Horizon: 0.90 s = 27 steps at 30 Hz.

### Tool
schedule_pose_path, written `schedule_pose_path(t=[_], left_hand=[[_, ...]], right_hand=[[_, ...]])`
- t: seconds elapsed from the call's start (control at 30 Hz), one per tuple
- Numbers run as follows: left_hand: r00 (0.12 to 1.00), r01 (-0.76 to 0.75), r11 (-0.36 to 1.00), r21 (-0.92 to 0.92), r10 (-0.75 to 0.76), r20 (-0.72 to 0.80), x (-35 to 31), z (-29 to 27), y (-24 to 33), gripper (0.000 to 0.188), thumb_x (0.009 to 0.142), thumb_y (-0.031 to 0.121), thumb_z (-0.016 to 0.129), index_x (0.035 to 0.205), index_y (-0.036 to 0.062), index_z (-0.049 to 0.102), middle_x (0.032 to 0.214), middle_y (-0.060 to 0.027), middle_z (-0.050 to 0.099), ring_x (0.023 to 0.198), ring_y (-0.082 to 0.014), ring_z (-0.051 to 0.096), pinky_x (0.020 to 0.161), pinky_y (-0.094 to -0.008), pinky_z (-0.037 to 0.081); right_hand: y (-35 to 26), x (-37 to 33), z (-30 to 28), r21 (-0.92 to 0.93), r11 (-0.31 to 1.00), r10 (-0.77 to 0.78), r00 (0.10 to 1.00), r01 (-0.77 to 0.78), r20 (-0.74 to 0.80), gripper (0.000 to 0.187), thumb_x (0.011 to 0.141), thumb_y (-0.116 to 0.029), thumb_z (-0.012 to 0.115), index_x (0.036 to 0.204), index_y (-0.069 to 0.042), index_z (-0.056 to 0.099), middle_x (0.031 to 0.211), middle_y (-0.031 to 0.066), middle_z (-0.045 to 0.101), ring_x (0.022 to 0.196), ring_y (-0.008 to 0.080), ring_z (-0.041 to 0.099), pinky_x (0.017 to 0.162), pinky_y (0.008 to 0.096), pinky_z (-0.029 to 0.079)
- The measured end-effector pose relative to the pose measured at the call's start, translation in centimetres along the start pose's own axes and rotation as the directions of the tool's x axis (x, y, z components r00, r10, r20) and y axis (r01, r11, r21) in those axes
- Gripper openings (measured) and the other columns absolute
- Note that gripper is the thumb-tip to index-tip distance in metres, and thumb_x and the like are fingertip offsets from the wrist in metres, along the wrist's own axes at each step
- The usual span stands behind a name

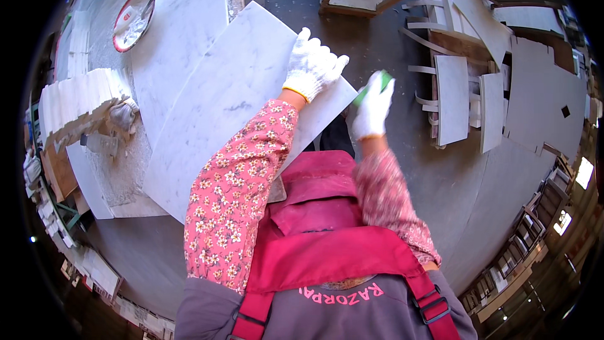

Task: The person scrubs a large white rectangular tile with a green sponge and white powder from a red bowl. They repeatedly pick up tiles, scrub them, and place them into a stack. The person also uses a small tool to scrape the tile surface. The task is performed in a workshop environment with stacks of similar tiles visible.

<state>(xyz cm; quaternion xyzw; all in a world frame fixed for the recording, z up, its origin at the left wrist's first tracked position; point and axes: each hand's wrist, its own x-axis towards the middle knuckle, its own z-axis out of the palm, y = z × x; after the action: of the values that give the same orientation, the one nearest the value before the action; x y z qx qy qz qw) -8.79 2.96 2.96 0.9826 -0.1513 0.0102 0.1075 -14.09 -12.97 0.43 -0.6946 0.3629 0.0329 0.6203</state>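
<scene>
Slab point(233, 97) edge sits under my left hand point(313, 63), palm pressing flat. Right hand point(372, 108) grips a green pad point(375, 84). I judge uneven pressure could tip the marble.

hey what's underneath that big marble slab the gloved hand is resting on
The marble slab lies tilted over another pale slab at its upper left and a speckled stone worktop at its lower left. The left hand presses its right edge. What supports the middle is covered.
</scene>
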Motion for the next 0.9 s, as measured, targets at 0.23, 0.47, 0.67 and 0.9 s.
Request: schedule_pose_path(t=[0.23,0.47,0.67,0.9], left_hand=[[0.957,-0.191,0.980,0.051,0.198,-0.214,-0.2,1.5,-0.2,0.027,0.092,0.025,0.057,0.071,0.0166,0.070,0.064,-0.0056,0.062,0.071,-0.0248,0.058,0.100,-0.0530,0.037],[0.994,-0.071,0.997,0.001,0.071,-0.083,0.0,1.1,0.9,0.048,0.095,0.031,0.052,0.060,0.0043,0.069,0.067,-0.0113,0.067,0.074,-0.0297,0.060,0.106,-0.0500,0.034],[0.994,-0.084,0.995,0.059,0.088,-0.060,0.3,0.8,0.9,0.048,0.097,0.032,0.050,0.065,0.0032,0.072,0.069,-0.0115,0.068,0.077,-0.0304,0.060,0.108,-0.0505,0.033],[0.995,-0.095,0.992,0.079,0.098,-0.031,0.4,0.6,1.7,0.044,0.096,0.031,0.050,0.066,0.0056,0.072,0.069,-0.0106,0.068,0.074,-0.0287,0.061,0.107,-0.0504,0.034]], right_hand=[[-2.3,-3.6,-4.9,0.586,0.796,-0.080,0.934,-0.149,0.347,0.013,0.101,-0.020,0.055,0.111,-0.013,0.055,0.090,-0.0003,0.059,0.076,0.0110,0.057,0.063,0.0281,0.049],[0.0,-3.8,-4.3,0.349,0.937,-0.215,0.772,-0.009,0.598,0.062,0.092,-0.027,0.068,0.145,-0.007,0.041,0.132,0.0086,0.053,0.125,0.0193,0.048,0.106,0.0326,0.039],[-2.4,0.9,-5.9,0.108,0.994,0.006,0.985,-0.025,0.171,0.079,0.093,-0.040,0.067,0.151,-0.002,0.030,0.109,0.0113,0.063,0.079,0.0145,0.060,0.065,0.0306,0.052],[3.4,-5.9,1.0,-0.082,0.979,0.175,0.974,-0.189,-0.145,0.082,0.096,-0.051,0.056,0.153,-0.002,0.024,0.151,0.0248,0.039,0.141,0.0346,0.038,0.113,0.0370,0.032]])
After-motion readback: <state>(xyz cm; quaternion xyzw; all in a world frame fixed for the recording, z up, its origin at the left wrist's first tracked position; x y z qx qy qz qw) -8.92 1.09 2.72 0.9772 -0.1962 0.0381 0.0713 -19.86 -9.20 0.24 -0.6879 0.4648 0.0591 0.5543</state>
